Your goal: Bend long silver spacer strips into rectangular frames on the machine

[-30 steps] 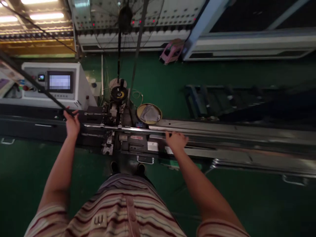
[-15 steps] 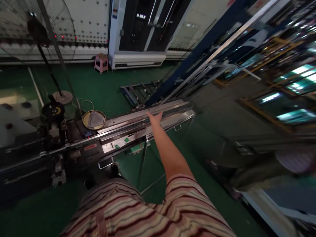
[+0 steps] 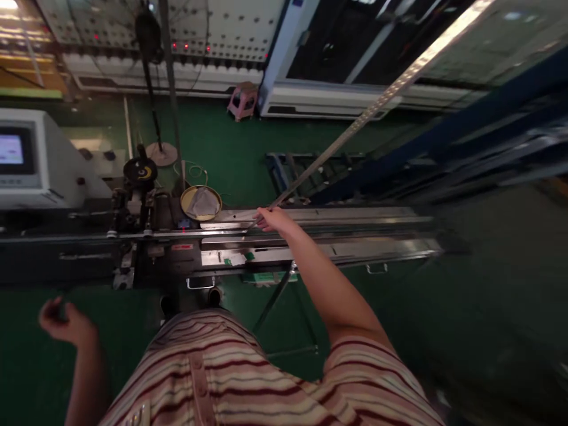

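My right hand [image 3: 271,219] is over the long metal bench, its fingers closed around the low end of a long, narrow metal strip dotted with small holes [image 3: 361,118]. From that hand the strip slants up to the far right. My left hand [image 3: 62,320] hangs over the green floor at the lower left, slightly blurred. Its fingers are loosely curled, thumb apart, with nothing visible in them. Another narrow metal strip [image 3: 177,234] runs along the bench track [image 3: 355,235] through the clamps of a machine [image 3: 133,207] on the left.
A round yellow-rimmed tin [image 3: 202,202] with a grey cloth sits on the bench. A control box with a screen [image 3: 44,160] stands at left. Behind are a fan on a pole [image 3: 148,38], a pink stool [image 3: 243,100] and a blue frame [image 3: 444,130]. Bench handles [image 3: 200,284] stick out in front.
The view has swung left. My right hand has gone from an outstretched reach over the bench to closed on the slanting strip. My left hand has come into view.
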`<state>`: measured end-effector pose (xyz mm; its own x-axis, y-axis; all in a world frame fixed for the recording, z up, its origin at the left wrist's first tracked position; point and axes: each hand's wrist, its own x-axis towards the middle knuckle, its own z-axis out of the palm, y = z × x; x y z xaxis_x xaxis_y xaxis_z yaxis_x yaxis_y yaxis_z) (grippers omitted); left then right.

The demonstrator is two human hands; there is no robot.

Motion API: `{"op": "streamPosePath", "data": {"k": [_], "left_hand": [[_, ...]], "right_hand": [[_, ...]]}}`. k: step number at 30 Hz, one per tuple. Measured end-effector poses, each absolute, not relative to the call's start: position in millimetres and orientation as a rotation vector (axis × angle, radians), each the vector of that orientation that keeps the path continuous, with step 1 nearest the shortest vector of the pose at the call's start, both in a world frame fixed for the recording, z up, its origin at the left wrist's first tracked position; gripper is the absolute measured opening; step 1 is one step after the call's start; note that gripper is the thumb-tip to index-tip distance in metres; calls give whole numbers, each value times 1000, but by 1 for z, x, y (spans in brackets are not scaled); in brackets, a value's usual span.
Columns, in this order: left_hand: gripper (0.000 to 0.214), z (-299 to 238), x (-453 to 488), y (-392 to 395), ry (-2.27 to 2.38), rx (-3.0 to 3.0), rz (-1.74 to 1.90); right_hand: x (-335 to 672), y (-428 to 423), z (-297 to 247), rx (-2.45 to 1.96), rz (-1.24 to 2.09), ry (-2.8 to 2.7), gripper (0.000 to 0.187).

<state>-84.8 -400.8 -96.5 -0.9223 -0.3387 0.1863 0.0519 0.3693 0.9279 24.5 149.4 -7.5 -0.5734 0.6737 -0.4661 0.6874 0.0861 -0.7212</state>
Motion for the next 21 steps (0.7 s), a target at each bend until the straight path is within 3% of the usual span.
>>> {"op": "streamPosePath", "data": {"k": [3, 21], "left_hand": [[38, -121, -69, -419, -2030, 323, -1425], [29, -150, -58, -536, -1997, 558, -1525]], "right_hand": [[-2, 115, -13, 1281, -1531, 2339, 25], [-160, -130, -43, 618, -1304, 2551, 28]]}}
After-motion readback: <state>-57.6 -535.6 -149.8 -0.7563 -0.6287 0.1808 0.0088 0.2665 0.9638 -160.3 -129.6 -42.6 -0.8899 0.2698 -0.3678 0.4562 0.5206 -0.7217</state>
